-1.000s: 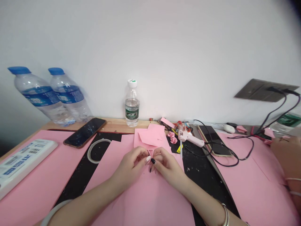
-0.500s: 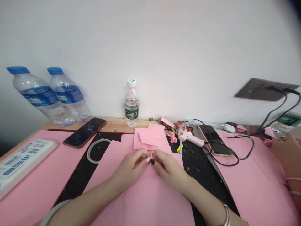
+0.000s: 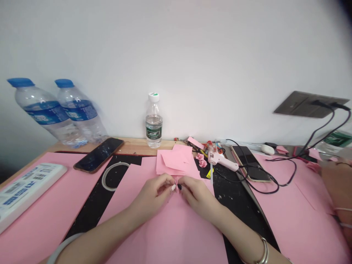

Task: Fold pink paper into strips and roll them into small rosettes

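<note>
And your left hand (image 3: 154, 192) and right hand (image 3: 197, 195) are pinching that pink paper fold (image 3: 176, 180) short of the tabletop's (image 3: 133, 146) back edge: likely light, crease-prone, best held by its sides.

I can make out a slim, bare left forearm (image 3: 110, 229) at the lower left of the frame and an equally bare right forearm (image 3: 238, 234) at the lower right. Around the left one I see a thick, smooth, pale grey-white bangle (image 3: 64, 246), cut off by the bottom edge. The right one wears a thinner bracelet (image 3: 265, 249), silver-coloured and shiny like metal. Near the centre, the left hand (image 3: 154, 194) has a white-painted thumbnail (image 3: 173, 187), while the right hand (image 3: 199, 196) has a black one. The other nails are hidden from me.
</note>
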The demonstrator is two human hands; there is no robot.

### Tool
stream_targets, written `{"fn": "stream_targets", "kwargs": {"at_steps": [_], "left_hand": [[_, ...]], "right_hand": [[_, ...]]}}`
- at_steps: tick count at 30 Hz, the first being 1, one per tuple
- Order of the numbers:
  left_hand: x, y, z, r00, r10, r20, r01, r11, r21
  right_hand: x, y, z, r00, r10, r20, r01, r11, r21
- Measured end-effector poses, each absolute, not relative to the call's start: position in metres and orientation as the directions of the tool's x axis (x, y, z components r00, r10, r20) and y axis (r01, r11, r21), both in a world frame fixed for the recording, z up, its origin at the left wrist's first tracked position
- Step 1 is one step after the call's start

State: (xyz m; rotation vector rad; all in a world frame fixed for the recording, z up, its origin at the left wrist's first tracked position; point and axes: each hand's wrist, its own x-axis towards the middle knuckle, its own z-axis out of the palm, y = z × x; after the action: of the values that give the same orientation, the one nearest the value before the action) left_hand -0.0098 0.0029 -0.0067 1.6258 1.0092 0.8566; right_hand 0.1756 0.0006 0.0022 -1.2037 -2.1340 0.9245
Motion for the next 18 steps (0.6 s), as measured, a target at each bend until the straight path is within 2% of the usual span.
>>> {"fn": "stream_targets", "kwargs": {"at_steps": [4, 18], "left_hand": [[-0.0091, 0.0030, -0.0062, 0.397, 0.915, 0.078, 0.252, -0.190, 0.949], [-0.0099, 0.0005, -0.0057, 0.445, 0.869, 0.215, 0.364, -0.395, 0.844]], "right_hand": [[0.1739, 0.0002, 0.0020, -0.431, 0.897, 0.098, 0.545, 0.345, -0.764], [0.1734, -0.0017, 0.0069, -0.469, 0.880, 0.072, 0.505, 0.334, -0.796]]}}
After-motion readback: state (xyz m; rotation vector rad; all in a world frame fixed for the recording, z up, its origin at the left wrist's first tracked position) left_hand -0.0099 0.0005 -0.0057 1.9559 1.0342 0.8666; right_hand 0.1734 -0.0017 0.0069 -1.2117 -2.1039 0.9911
